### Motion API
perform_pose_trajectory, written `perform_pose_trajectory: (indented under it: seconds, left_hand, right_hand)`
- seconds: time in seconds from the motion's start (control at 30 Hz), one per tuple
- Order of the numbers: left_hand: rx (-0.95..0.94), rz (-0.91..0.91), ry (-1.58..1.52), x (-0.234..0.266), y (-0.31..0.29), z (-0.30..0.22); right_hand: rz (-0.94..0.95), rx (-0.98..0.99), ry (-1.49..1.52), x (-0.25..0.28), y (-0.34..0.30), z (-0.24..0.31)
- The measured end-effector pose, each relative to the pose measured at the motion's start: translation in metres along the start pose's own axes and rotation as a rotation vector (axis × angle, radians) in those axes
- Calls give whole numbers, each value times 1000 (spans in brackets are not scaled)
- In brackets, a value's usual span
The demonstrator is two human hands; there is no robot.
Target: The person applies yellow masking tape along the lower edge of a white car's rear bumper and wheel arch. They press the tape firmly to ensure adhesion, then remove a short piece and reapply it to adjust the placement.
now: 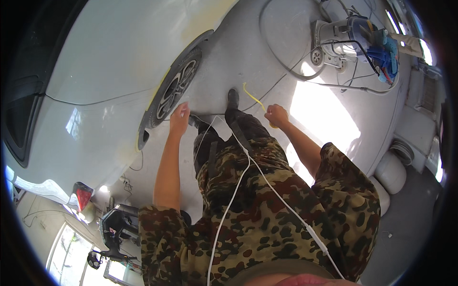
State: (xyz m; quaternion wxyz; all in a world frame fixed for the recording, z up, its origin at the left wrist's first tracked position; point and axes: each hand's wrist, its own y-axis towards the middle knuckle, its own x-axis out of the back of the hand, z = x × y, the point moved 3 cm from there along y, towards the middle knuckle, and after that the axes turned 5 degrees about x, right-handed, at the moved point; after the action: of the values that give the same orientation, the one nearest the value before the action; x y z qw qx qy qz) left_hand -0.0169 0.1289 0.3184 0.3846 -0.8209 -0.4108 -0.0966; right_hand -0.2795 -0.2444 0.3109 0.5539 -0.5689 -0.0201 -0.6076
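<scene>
My right hand (276, 116) is closed round what looks like a roll of yellow tape (273, 126), mostly hidden by the fingers. A loose yellow strip (254, 97) runs from it, out over the floor ahead. Beside the car's wheel (179, 85), my left hand (180, 118) is raised with its fingers drawn together; whatever they may pinch is too small to see. Yellow edging (157, 90) follows the wheel arch of the pale car (109, 57), whose body fills the left side.
At the far right stands a wheeled vacuum (341, 38) with a grey hose (286, 66) curling over the floor. A thin dark cable (276, 84) crosses near my feet. White rounded containers (390, 170) stand by the right wall. Behind the car's tail is a scooter (117, 233).
</scene>
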Motion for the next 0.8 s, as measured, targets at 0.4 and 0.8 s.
perform_pose_trajectory:
  seconds: [0.4,0.8]
  left_hand:
    - [92,318,-535,-87,-92,-68]
    - [212,-260,-946,-19,-324,155]
  right_hand:
    - [213,589,301,65,-24,209]
    - [639,852,291,-107,-157,347]
